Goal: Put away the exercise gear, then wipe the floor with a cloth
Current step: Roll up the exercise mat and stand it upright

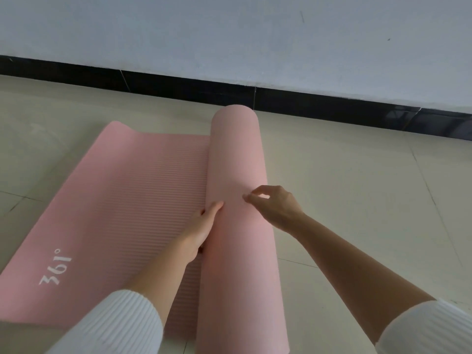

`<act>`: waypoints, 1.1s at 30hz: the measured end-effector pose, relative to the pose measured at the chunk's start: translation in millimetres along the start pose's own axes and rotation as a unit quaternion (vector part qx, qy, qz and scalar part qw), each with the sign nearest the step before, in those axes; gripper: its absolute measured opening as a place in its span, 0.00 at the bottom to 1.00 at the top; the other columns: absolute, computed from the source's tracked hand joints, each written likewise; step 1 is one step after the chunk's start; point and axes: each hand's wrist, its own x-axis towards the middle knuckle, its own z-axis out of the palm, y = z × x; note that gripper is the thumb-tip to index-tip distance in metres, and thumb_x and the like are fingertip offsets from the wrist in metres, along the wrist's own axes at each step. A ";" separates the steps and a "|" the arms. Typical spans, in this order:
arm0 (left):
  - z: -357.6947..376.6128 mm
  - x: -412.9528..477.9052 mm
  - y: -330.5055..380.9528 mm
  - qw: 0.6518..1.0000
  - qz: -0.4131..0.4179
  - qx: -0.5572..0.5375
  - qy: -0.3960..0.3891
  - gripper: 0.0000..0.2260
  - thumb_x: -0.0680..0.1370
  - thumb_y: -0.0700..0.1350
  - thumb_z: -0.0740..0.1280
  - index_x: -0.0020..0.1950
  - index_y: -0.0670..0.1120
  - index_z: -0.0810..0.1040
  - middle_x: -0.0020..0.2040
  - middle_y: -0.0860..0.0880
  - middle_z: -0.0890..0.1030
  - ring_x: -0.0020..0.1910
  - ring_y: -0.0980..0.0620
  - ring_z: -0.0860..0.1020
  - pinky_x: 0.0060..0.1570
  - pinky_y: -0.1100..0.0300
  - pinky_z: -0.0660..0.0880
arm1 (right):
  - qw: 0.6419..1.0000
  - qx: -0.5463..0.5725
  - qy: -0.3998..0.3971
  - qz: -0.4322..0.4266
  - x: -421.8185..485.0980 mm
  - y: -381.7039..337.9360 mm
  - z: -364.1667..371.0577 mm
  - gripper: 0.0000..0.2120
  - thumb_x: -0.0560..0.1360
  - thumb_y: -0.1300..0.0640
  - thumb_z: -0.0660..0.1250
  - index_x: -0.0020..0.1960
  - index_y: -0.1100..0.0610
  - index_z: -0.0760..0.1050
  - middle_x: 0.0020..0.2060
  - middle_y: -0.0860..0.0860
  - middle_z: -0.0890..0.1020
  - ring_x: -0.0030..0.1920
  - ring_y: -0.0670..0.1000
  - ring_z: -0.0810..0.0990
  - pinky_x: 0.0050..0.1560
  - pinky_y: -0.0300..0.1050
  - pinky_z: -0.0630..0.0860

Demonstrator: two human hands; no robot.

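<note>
White ribbed sleeves [109, 325] frame the bottom of the view, both forearms reaching to a pink yoga mat [143, 190] on the tiled floor [344, 187]. Its rolled part [237, 154] lies lengthwise away from the person, and the ridged flat part with the "361°" mark [55, 268] spreads to its left.

The left hand [204, 226] lies flat along the roll's left flank, thumb straight on the foam, gripping nothing. The right hand [273, 208] arches over the top, bent fingertips [246, 198] touching the roll, clasping nothing.

The mat looks like thick, soft foam: probably light and springy, prone to loosening once pressure lifts, with ridges that should give good purchase. Pressing with spread palms on top, then holding round the middle once rolled, seems the surest hold.

The roll's far end sits near the black skirting board [306, 100] under the wall [229, 34]. Open floor lies to the right.
</note>
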 end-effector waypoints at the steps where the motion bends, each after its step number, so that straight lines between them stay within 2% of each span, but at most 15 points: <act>1: -7.2 1.6 -3.3 1.000 -0.009 -0.014 0.018 0.24 0.73 0.64 0.63 0.62 0.50 0.75 0.53 0.52 0.80 0.48 0.52 0.79 0.37 0.59 0.71 | 1.000 0.017 -0.006 -0.009 1.4 -3.8 2.6 0.13 0.74 0.46 0.66 0.56 0.48 0.80 0.42 0.49 0.78 0.45 0.52 0.78 0.39 0.41 0.70; 4: -26.5 5.3 -8.0 0.990 0.028 -0.051 0.128 0.18 0.74 0.55 0.67 0.60 0.47 0.75 0.52 0.50 0.79 0.45 0.53 0.77 0.41 0.58 0.72 | 0.999 0.049 0.006 -0.001 6.2 -4.7 9.9 0.13 0.72 0.55 0.69 0.56 0.51 0.78 0.46 0.51 0.80 0.46 0.51 0.79 0.37 0.40 0.71; 6: -36.6 6.7 -7.5 0.974 0.092 -0.026 0.206 0.13 0.73 0.48 0.70 0.56 0.46 0.76 0.48 0.50 0.79 0.40 0.56 0.76 0.37 0.61 0.70 | 1.000 -0.003 0.008 -0.001 5.8 -2.0 17.4 0.18 0.70 0.53 0.73 0.59 0.53 0.75 0.50 0.51 0.78 0.49 0.51 0.77 0.41 0.42 0.71; 8: -42.5 5.5 -4.7 0.960 0.144 0.011 0.241 0.06 0.73 0.44 0.69 0.48 0.46 0.79 0.42 0.51 0.80 0.37 0.54 0.76 0.35 0.62 0.70 | 1.000 -0.017 -0.003 -0.009 5.4 -2.3 26.1 0.20 0.70 0.48 0.73 0.59 0.52 0.74 0.53 0.52 0.77 0.51 0.52 0.76 0.44 0.43 0.70; 9: -44.2 5.0 -4.1 0.957 0.158 0.020 0.243 0.04 0.73 0.45 0.69 0.45 0.46 0.80 0.41 0.51 0.81 0.39 0.52 0.78 0.38 0.61 0.71 | 1.000 -0.018 -0.005 -0.024 4.8 -5.0 30.1 0.20 0.70 0.47 0.73 0.59 0.51 0.75 0.53 0.51 0.76 0.52 0.52 0.76 0.44 0.43 0.70; 11: -47.4 5.5 -5.7 0.959 0.160 0.034 0.229 0.08 0.74 0.50 0.67 0.45 0.46 0.81 0.41 0.52 0.81 0.44 0.50 0.79 0.43 0.58 0.73 | 0.997 -0.034 0.005 -0.062 4.2 -13.3 36.1 0.18 0.71 0.45 0.72 0.59 0.50 0.77 0.53 0.51 0.74 0.56 0.52 0.73 0.47 0.43 0.69; 14: -57.0 2.1 -6.3 0.974 0.124 0.048 0.181 0.17 0.74 0.58 0.66 0.49 0.45 0.79 0.41 0.53 0.78 0.43 0.52 0.77 0.38 0.59 0.68 | 0.994 -0.050 0.005 -0.097 7.5 -27.4 46.1 0.13 0.74 0.47 0.68 0.57 0.47 0.79 0.56 0.51 0.72 0.61 0.51 0.67 0.51 0.44 0.66; 16: -67.7 -0.6 -6.6 0.981 0.106 0.054 0.155 0.19 0.73 0.62 0.65 0.51 0.47 0.78 0.45 0.54 0.78 0.45 0.54 0.76 0.40 0.60 0.68 | 0.994 -0.039 -0.021 -0.102 9.1 -36.0 54.5 0.11 0.74 0.49 0.66 0.56 0.44 0.80 0.58 0.50 0.71 0.59 0.49 0.64 0.54 0.45 0.64; 20: -87.6 -5.3 -14.1 0.989 0.086 0.072 0.095 0.15 0.72 0.63 0.67 0.49 0.54 0.78 0.48 0.57 0.80 0.48 0.57 0.77 0.48 0.61 0.72 | 0.989 0.063 -0.075 -0.111 13.0 -50.8 67.3 0.12 0.74 0.56 0.65 0.55 0.48 0.82 0.54 0.47 0.75 0.53 0.47 0.74 0.49 0.38 0.72; 22: -97.7 -8.4 -20.3 0.994 0.078 0.044 0.068 0.18 0.71 0.63 0.68 0.54 0.53 0.79 0.52 0.57 0.81 0.49 0.59 0.78 0.48 0.63 0.74 | 0.984 0.126 -0.073 -0.101 17.3 -55.7 70.5 0.15 0.74 0.60 0.65 0.58 0.50 0.80 0.52 0.45 0.80 0.54 0.47 0.77 0.54 0.41 0.74; 24: -108.3 -9.2 -24.2 0.994 0.066 0.026 0.088 0.23 0.71 0.62 0.69 0.63 0.52 0.76 0.58 0.56 0.78 0.53 0.58 0.77 0.48 0.64 0.71 | 0.981 0.165 -0.039 -0.094 24.8 -55.9 73.9 0.16 0.72 0.63 0.66 0.58 0.51 0.79 0.52 0.47 0.81 0.51 0.49 0.80 0.51 0.46 0.79; 26: -118.9 -4.7 -27.4 0.988 0.059 0.031 0.138 0.26 0.72 0.59 0.70 0.68 0.53 0.70 0.61 0.53 0.72 0.55 0.55 0.73 0.51 0.62 0.67 | 0.990 0.095 0.015 -0.100 29.9 -54.0 80.6 0.15 0.71 0.60 0.71 0.57 0.52 0.77 0.52 0.50 0.79 0.48 0.50 0.78 0.42 0.41 0.76; 28: -127.0 0.2 -28.3 0.982 0.081 0.038 0.165 0.19 0.73 0.55 0.71 0.62 0.55 0.74 0.59 0.51 0.72 0.54 0.54 0.74 0.49 0.61 0.67 | 0.993 -0.004 0.034 -0.115 30.5 -51.5 90.8 0.15 0.71 0.52 0.73 0.56 0.52 0.77 0.51 0.49 0.74 0.51 0.50 0.75 0.43 0.40 0.71; 30: -134.0 6.1 -28.8 0.977 0.106 0.028 0.181 0.08 0.73 0.49 0.72 0.51 0.55 0.78 0.56 0.50 0.77 0.50 0.53 0.77 0.48 0.60 0.71 | 0.988 -0.039 0.030 -0.145 28.6 -53.6 99.9 0.14 0.72 0.46 0.71 0.55 0.48 0.78 0.50 0.48 0.72 0.55 0.51 0.72 0.49 0.43 0.69; 33: -143.7 9.7 -28.9 0.967 0.117 0.018 0.228 0.03 0.74 0.43 0.70 0.42 0.51 0.81 0.43 0.51 0.82 0.38 0.56 0.77 0.36 0.67 0.70 | 0.979 -0.075 0.013 -0.189 27.6 -61.9 110.9 0.14 0.76 0.43 0.65 0.59 0.43 0.78 0.51 0.44 0.70 0.58 0.50 0.67 0.53 0.46 0.65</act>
